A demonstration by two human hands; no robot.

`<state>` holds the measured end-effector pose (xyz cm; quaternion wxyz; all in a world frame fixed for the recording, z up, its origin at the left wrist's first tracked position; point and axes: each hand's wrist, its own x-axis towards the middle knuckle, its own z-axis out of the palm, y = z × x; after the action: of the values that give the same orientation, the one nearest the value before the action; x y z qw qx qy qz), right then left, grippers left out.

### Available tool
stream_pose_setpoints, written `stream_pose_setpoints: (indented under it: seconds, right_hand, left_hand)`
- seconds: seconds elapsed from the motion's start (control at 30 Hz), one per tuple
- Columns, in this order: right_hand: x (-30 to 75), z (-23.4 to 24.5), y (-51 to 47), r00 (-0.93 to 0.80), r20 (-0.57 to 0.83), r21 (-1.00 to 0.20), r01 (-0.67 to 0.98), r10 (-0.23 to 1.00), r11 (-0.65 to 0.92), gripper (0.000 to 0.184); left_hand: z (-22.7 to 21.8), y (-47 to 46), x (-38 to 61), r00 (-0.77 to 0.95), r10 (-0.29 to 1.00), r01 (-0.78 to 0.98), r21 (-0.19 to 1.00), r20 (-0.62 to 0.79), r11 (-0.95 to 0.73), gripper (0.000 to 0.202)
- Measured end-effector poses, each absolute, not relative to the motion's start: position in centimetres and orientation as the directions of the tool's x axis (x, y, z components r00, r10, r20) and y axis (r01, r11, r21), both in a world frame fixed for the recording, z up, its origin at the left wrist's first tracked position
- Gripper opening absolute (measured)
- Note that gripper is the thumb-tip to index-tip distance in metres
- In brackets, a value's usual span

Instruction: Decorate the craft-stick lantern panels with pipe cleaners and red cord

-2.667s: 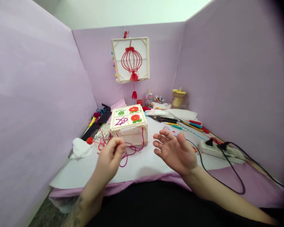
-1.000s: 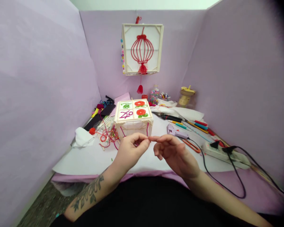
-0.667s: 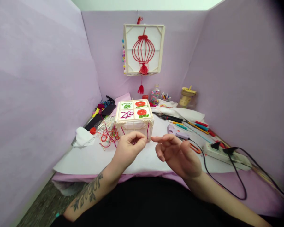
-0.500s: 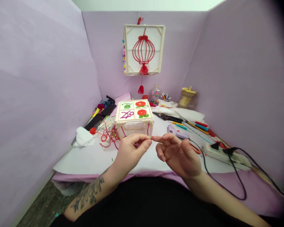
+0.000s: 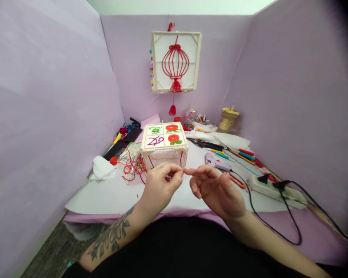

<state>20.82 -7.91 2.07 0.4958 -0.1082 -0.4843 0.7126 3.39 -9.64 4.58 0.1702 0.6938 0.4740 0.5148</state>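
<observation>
My left hand (image 5: 163,184) is closed in a pinch, thumb against forefinger, right at the fingertip of my right hand (image 5: 220,191). Whatever lies in the pinch, if anything, is too small to make out. Palm up, my right hand has its forefinger stretched towards the pinch and its other fingers loosely apart. Just behind both hands stands a box-shaped lantern (image 5: 166,153) with a pale stick frame. Its top panel (image 5: 164,135) carries red, green and purple yarn shapes in four-part divisions.
A similar lantern (image 5: 175,61) hangs at the back with a red tassel (image 5: 172,110). Tangled yarn (image 5: 130,166) and a white cloth (image 5: 103,167) lie left. On the right are a glue gun (image 5: 217,162), orange-handled scissors (image 5: 237,180), pliers (image 5: 205,144) and a corded power strip (image 5: 278,192).
Both hands have shifted very slightly left, with the pinch still at the right fingertip. The lanterns and tools stay where they were.
</observation>
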Motion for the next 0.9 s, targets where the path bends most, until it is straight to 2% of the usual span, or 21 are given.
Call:
stream_pose_setpoints:
  seconds: [0.23, 0.43, 0.63, 0.77, 0.9]
  right_hand:
    - [20.9, 1.9, -7.9, -0.508, 0.329, -0.789, -0.611, 0.796, -0.064, 0.042]
    - [20.9, 1.8, -7.8, -0.507, 0.321, -0.793, -0.605, 0.8, -0.065, 0.042]
    - [20.9, 1.8, -7.7, -0.464, 0.276, -0.842, -0.54, 0.842, -0.021, 0.047]
    - [20.9, 1.7, -7.7, -0.47, 0.297, -0.832, -0.554, 0.831, -0.016, 0.045]
    - [20.9, 1.5, -7.7, -0.488, 0.348, -0.799, -0.601, 0.8, -0.019, 0.041]
  left_hand:
    - [4.6, -9.7, 3.0, -0.012, 0.836, 0.459, 0.745, 0.549, -0.483, 0.014]
    - [4.3, -9.8, 3.1, 0.026, 0.84, 0.462, 0.739, 0.542, -0.491, 0.013]
    - [4.2, -9.7, 2.9, -0.023, 0.76, 0.349, 0.718, 0.649, -0.602, 0.024]
    - [3.9, -9.7, 2.7, 0.011, 0.839, 0.225, 0.816, 0.545, -0.533, 0.022]
    - [3.5, -9.8, 2.8, 0.046, 0.877, 0.254, 0.844, 0.477, -0.473, 0.023]
